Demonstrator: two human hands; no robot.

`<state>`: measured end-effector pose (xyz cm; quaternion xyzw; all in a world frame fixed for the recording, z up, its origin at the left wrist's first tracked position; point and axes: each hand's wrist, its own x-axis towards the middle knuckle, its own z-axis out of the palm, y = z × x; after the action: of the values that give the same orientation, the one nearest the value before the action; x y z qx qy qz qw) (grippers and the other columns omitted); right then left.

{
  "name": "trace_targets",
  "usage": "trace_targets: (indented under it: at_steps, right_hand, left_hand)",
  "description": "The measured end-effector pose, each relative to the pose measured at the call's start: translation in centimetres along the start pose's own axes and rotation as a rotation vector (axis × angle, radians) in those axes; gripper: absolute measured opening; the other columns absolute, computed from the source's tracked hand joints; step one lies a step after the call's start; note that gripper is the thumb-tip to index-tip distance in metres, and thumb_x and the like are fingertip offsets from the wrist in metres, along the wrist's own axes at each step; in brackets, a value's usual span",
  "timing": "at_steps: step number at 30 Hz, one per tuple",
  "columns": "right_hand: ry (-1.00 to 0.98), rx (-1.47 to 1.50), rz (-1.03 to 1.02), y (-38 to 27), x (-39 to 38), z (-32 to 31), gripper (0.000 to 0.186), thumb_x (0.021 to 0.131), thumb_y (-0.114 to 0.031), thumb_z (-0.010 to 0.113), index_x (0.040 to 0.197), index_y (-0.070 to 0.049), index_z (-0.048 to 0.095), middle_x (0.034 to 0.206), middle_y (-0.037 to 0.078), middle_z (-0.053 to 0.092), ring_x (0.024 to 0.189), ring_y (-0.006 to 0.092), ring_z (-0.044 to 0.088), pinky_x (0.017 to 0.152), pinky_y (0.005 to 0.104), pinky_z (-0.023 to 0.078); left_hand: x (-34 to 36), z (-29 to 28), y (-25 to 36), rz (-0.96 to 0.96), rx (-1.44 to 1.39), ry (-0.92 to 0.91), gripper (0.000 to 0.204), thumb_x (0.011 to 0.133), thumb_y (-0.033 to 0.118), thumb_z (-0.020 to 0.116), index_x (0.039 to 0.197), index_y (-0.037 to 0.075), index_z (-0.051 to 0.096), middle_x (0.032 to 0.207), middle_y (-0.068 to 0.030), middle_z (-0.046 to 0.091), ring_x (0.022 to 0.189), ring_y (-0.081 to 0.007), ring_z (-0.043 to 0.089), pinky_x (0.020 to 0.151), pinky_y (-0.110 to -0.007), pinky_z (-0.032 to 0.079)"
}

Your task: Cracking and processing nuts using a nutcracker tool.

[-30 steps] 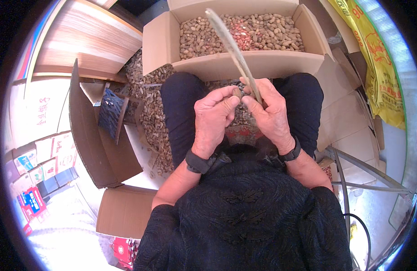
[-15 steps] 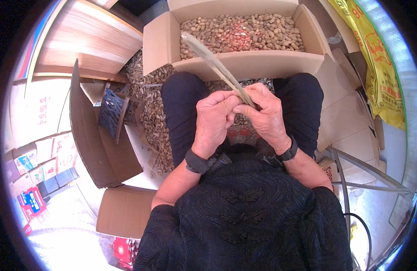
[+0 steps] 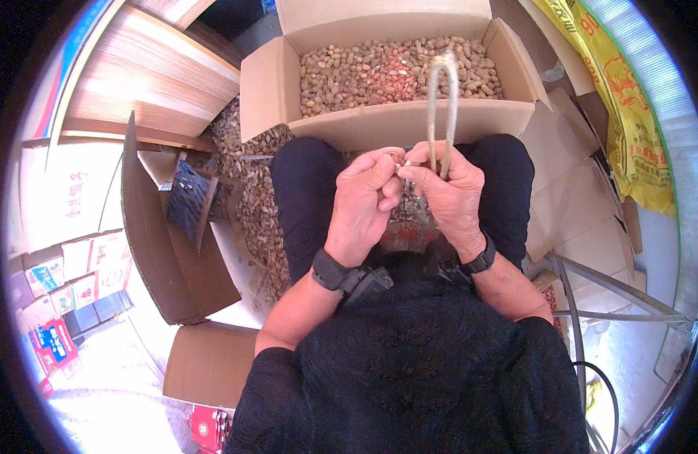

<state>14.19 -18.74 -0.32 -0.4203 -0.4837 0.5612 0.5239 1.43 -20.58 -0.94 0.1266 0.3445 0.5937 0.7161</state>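
Observation:
Over my lap, both hands meet at the fingertips. My left hand (image 3: 362,204) is closed in a pinch on a peanut (image 3: 399,160), small and partly hidden, its shell seemingly broken. My right hand (image 3: 453,198) is closed around a pair of narrow U-bent tongs (image 3: 452,94), pale and wood-like, whose bend points away from me. Its thumb and forefinger touch the same peanut. Beyond my knees stands an open cardboard box (image 3: 394,123) of unshelled peanuts (image 3: 337,76), with reddish shelled kernels (image 3: 394,76) heaped in the middle.
Empty shells (image 3: 250,219) cover the floor left of and between my legs. An open brown carton (image 3: 167,250) stands at the left, below a wood-grain panel (image 3: 144,76). On the right are a yellow printed sack (image 3: 629,113), flattened cardboard (image 3: 576,197) and a metal frame (image 3: 621,287).
The tongs have swung from leaning left to nearly upright in my right hand, their two arms now showing apart. My left fingers have come off them and pinch the peanut.

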Motion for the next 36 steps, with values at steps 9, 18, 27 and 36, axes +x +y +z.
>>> trace_targets:
  at_steps: [9,18,27,36]
  right_hand:
    - [-0.025,0.100,-0.117,-0.4,-0.4,-0.2,0.011,0.075,0.005,0.066,0.082,-0.002,0.061,0.086,0.006,0.062,0.054,0.0032,0.049,0.045,0.0164,0.038]
    - [-0.122,0.468,0.188,-0.6,0.6,-1.3,0.006,0.077,0.001,0.066,0.078,-0.001,0.061,0.083,0.007,0.062,0.049,0.0036,0.046,0.037,0.0163,0.030]
    - [-0.131,0.233,0.257,-0.1,0.7,-2.5,0.012,0.076,-0.002,0.068,0.087,-0.002,0.062,0.073,0.001,0.059,0.045,0.0027,0.044,0.038,0.0161,0.031]
    - [-0.162,0.216,0.226,-0.5,0.3,-0.9,0.020,0.088,-0.020,0.060,0.093,-0.001,0.063,0.067,-0.003,0.055,0.051,0.0024,0.044,0.045,0.0170,0.034]
  left_hand:
    - [-0.2,0.3,-0.4,0.010,-0.111,-0.015,0.022,0.091,0.013,0.053,0.102,-0.005,0.056,0.079,-0.0036,0.055,0.056,-0.0059,0.042,0.043,-0.017,0.033]
    - [-0.1,-0.1,-0.1,-0.014,-0.186,-0.159,0.024,0.090,0.016,0.054,0.104,-0.004,0.054,0.080,-0.0043,0.055,0.057,-0.0062,0.042,0.044,-0.017,0.033]
    - [-0.4,0.4,0.9,0.036,-0.067,-0.109,0.021,0.090,0.017,0.055,0.102,-0.001,0.054,0.084,-0.0066,0.057,0.056,-0.0064,0.044,0.043,-0.017,0.033]
    - [-0.4,0.4,-0.3,0.008,-0.015,-0.172,0.013,0.090,0.017,0.056,0.087,0.004,0.055,0.077,-0.0049,0.058,0.051,-0.0052,0.043,0.040,-0.016,0.031]
